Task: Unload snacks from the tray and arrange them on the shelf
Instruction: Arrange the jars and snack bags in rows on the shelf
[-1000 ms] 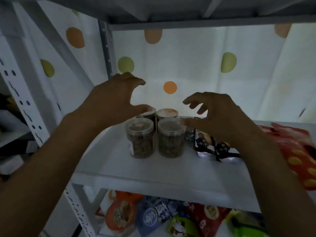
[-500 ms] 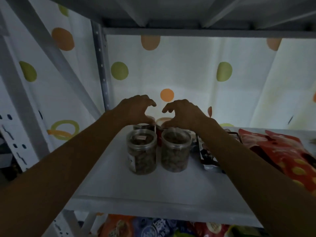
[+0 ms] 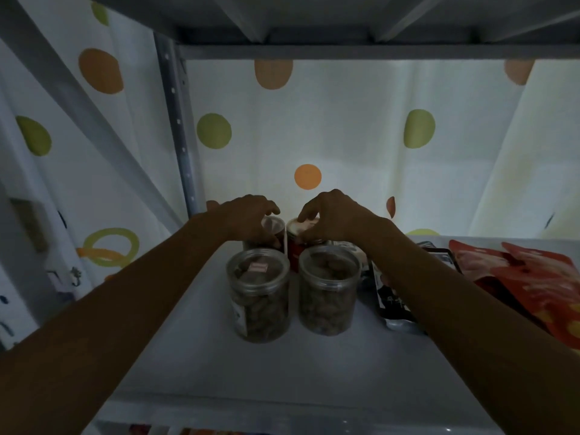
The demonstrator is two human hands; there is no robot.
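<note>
While the shelf (image 3: 188, 356) carries red snack bags (image 3: 533, 277) at the right and front jars (image 3: 259, 293) at the middle, the arranging step is judged to be in hand: just behind them, a rear clear jar (image 3: 272, 229) is gripped round its lid by the left hand (image 3: 248, 215), a red jar (image 3: 294, 251) by the right hand (image 3: 335, 215). Next, both should be squared against the front pair, then released. No tray is seen.

Shop or storeroom: metal rack (image 3: 180, 136) stocked with snack jars (image 3: 259, 296) and packets (image 3: 533, 287), dotted curtain (image 3: 345, 136) behind.
</note>
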